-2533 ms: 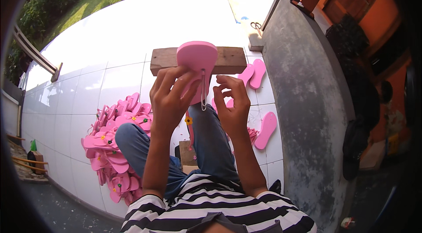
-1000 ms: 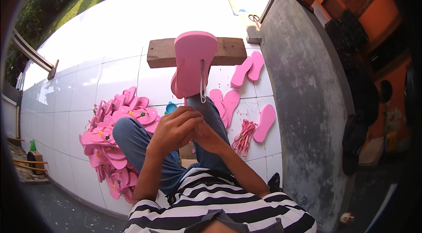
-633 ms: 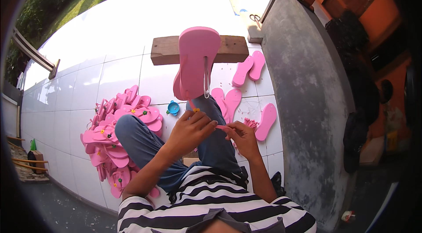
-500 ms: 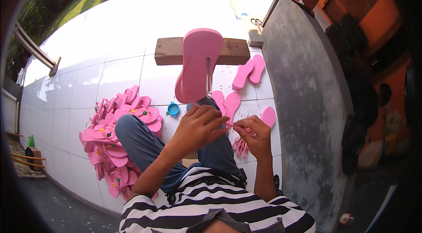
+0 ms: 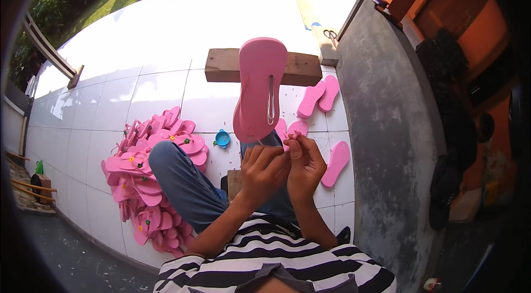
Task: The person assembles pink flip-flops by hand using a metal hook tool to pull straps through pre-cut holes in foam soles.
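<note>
In front of me a pink flip-flop sole (image 5: 260, 77) stands over a wooden block, with another pink sole (image 5: 238, 121) behind its left edge. A thin metal wire loop (image 5: 271, 106) lies along the front sole's face. Just below the soles, my left hand (image 5: 260, 174) is closed, fingers curled, and its fingertips meet the right hand's side. Thumb and fingers of my right hand (image 5: 306, 168) pinch a pink strap (image 5: 293, 136), raised at the fingertips. The strap's run into the left hand is mostly hidden behind the fingers.
A heap of pink flip-flops (image 5: 146, 174) with small flower ornaments lies left of my knee. A blue cup (image 5: 222, 138) sits nearby. The wooden block (image 5: 301, 68) crosses behind the soles. Loose pink soles (image 5: 336, 164) lie at right, beside a grey ledge (image 5: 381, 127). Scissors (image 5: 330, 35) rest farther off.
My hands have drawn close together. The right hand turned upward and lifted the strap's end; the left moved right and a little lower. The whole view has shifted slightly.
</note>
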The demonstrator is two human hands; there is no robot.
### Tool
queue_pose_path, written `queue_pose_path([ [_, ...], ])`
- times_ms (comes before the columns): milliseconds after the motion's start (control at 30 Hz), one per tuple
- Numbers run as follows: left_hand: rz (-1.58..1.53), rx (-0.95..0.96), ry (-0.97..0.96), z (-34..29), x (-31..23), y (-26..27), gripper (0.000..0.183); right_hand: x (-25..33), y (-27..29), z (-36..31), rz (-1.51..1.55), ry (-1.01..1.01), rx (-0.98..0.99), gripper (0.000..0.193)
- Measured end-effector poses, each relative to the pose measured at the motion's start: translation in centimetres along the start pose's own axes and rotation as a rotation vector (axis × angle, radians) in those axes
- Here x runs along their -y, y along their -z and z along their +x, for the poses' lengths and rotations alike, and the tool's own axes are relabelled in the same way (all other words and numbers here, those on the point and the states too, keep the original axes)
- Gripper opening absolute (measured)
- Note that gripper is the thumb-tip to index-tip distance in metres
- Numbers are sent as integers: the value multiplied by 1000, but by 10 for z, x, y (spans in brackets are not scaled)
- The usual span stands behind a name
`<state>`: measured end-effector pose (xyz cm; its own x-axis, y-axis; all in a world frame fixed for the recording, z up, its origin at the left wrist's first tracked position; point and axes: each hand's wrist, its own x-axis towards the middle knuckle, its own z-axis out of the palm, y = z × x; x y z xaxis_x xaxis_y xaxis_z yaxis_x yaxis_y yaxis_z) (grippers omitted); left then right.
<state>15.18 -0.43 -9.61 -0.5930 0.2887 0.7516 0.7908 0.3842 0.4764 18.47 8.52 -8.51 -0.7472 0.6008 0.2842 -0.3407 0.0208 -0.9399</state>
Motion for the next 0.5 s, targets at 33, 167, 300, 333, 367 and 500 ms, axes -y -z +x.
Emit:
queue_pose_path([
  [33,-25,-20,8,1,-1,0,18,3,-2,5,70,-6,34,19],
  [167,-103,-145,29,18,22,20,18,14,-9,27,255,-14,189,27],
  [300,-54,-233,-21,78,57,36,21,13,-13,39,258,-66,307,30],
  [333,-21,-229,-44,95,61,44,24,13,-16,39,285,-88,321,30],
  [367,56,-214,-44,108,68,47,31,13,-18,40,312,-111,337,30],
  [500,15,-183,-12,143,74,50,36,23,-21,35,-92,153,243,30],
])
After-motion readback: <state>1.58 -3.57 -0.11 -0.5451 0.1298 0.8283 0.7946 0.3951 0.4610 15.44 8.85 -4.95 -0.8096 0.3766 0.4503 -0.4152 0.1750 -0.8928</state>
